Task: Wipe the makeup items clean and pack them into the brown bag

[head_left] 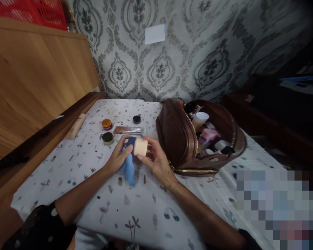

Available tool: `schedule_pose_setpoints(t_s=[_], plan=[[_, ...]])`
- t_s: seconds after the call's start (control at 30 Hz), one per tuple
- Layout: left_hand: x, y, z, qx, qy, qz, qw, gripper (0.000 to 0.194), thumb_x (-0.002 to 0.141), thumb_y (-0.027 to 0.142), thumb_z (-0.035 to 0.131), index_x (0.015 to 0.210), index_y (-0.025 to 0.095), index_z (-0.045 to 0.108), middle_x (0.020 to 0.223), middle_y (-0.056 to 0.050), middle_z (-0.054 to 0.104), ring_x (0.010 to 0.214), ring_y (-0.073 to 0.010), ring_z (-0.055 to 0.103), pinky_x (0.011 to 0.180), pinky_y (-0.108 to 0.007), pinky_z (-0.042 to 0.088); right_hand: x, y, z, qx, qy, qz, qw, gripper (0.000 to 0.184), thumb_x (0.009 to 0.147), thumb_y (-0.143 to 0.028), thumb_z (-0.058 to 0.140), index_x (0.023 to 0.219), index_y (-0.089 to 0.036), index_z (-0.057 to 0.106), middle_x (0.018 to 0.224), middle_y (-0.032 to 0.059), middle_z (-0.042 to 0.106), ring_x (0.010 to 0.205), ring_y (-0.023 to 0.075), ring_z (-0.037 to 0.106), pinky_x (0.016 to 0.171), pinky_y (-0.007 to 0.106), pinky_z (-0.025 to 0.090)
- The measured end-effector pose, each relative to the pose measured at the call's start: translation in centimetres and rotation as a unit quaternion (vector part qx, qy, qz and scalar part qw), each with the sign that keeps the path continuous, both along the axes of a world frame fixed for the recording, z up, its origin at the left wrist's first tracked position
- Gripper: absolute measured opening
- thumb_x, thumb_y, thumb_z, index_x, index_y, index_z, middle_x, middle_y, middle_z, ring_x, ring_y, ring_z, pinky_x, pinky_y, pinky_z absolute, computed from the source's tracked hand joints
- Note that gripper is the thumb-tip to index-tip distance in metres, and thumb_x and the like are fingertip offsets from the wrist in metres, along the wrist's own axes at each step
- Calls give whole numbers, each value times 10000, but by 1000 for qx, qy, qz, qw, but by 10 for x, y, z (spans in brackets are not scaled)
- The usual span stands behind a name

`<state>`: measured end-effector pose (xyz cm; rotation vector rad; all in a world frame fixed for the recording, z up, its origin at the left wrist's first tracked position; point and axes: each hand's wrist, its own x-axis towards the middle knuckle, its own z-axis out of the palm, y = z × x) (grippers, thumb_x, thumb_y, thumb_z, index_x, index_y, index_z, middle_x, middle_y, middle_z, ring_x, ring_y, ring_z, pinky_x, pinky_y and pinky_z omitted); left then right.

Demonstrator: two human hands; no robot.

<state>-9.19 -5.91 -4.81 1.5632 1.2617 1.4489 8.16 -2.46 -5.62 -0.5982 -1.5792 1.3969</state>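
My left hand [119, 155] is closed on a blue cloth [128, 167] and presses it against a small peach-coloured jar with a dark cap [138, 146]. My right hand [158, 158] grips the same jar from the right side and holds it on its side above the bed. Cloth hangs down below my hands. Just right of my hands lies an open brown leather toiletry bag [177, 137], filled with several bottles and tubes.
On the patterned white sheet [135, 211] lie an orange-lidded tin [106, 123], a dark green-lidded jar [107, 137], a small black jar [137, 118], a shiny tube [129, 130] and a beige tube [75, 126]. A wooden headboard [36, 80] stands on the left. A dark cabinet [271, 118] is on the right.
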Motion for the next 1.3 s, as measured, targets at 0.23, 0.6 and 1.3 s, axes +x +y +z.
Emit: schedule_pose_setpoints(t_s=[0.23,0.6,1.3], plan=[[0,-3,-1,-27,-14,-23,999,483,883,603,614,1197,247,528,1137,-62,632,1054,-243,607,850,-333,527,0,0,-3,-37,-14,-19,999,601,853,-526,685,1329,-239,457,1167,90,639,1050,222,636,783,330,567],[-2,-2,-2,-47,-23,-60,997,746,828,567,709,1428,237,413,1088,-63,620,972,-230,610,870,-345,493,2,2,-1,-104,13,-33,994,592,806,-634,693,1209,-234,526,926,26,614,743,163,605,561,258,512],[-8,2,1,-30,31,9,999,592,804,476,733,1314,216,580,1026,-47,633,975,-221,603,898,-328,484,-3,4,4,-277,82,5,957,617,671,-672,777,979,-172,588,710,-16,631,542,112,578,476,222,397]])
